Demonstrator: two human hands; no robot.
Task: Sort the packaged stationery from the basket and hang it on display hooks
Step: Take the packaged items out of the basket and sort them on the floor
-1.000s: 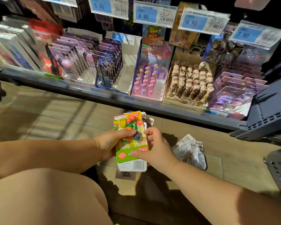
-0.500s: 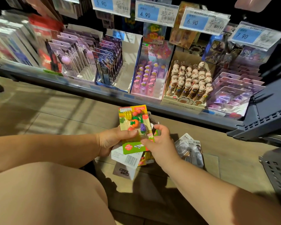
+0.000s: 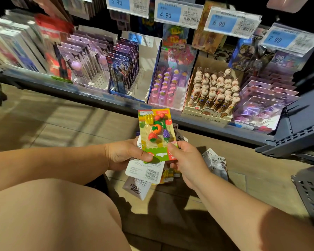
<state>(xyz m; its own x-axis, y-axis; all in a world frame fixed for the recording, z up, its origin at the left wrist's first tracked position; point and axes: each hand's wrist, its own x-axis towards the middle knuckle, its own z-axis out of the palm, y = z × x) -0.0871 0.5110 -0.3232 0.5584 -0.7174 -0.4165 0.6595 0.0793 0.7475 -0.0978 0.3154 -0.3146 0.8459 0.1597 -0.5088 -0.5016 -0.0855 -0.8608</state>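
Head view looks down over a bare knee at two hands held close together, just above the wooden floor [image 3: 62, 127] in front of the bottom shelf [image 3: 91, 93]. Between them stands a fruit eraser card [image 3: 156, 134], upright and facing the camera, green and yellow with small fruit shapes under its blister. The left hand [image 3: 123, 154] grips it from the left with the thumb laid across its lower edge. The right hand [image 3: 188, 162] pinches its lower right corner, thumb on the front.

Fanned behind the card, also in the left hand's grip, hang a white-backed packet [image 3: 149, 172] with a barcode and, lower, a grey packet [image 3: 136, 190].

Correction tape packets [image 3: 217, 164] lie on the floor just right of the right wrist. A dark perforated basket [image 3: 312, 194] shows at the right edge. A box of figure-topped pens [image 3: 214, 91] sits on the shelf beyond, under blue price tags [image 3: 168, 12].
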